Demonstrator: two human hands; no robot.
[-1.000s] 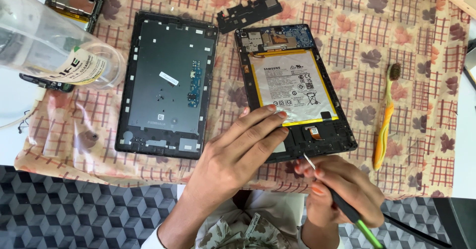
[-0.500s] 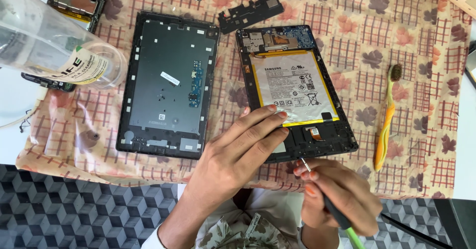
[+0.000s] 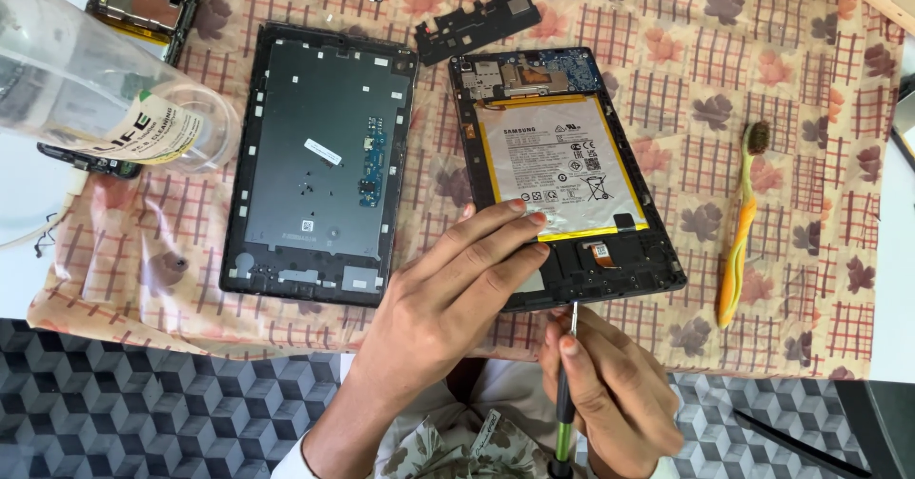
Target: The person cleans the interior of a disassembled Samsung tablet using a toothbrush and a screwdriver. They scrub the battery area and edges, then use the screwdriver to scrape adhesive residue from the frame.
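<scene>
A clear plastic bottle (image 3: 91, 107) lay on its side at the 10 o'clock corner, its far end cut off by the frame; what it held, if anything, could not be made out through the glare.

The opened tablet (image 3: 562, 174) lay face-down on the floral cloth (image 3: 782, 60) at roughly 1 o'clock from the hands, its dark frame exposing a white battery (image 3: 558, 169) with a yellow edge, a blue circuit board at the top and an orange flex connector near the bottom edge. Its removed back cover (image 3: 319, 160) rested just beside it at 9 o'clock, inner side up. A black plastic bracket (image 3: 477, 23) sat at 12 o'clock above both.

The left hand (image 3: 448, 298) was spread, fingertips pressed on the tablet's lower left corner. The right hand (image 3: 610, 393) was closed around a green-handled screwdriver (image 3: 566, 393), its tip touching the tablet's bottom edge.

A yellow-green toothbrush (image 3: 737, 231) lay at 3 o'clock. A second opened device (image 3: 143, 2) at 11 o'clock was partly hidden behind the bottle. The patterned tabletop (image 3: 143, 403) showed at 7 o'clock.
</scene>
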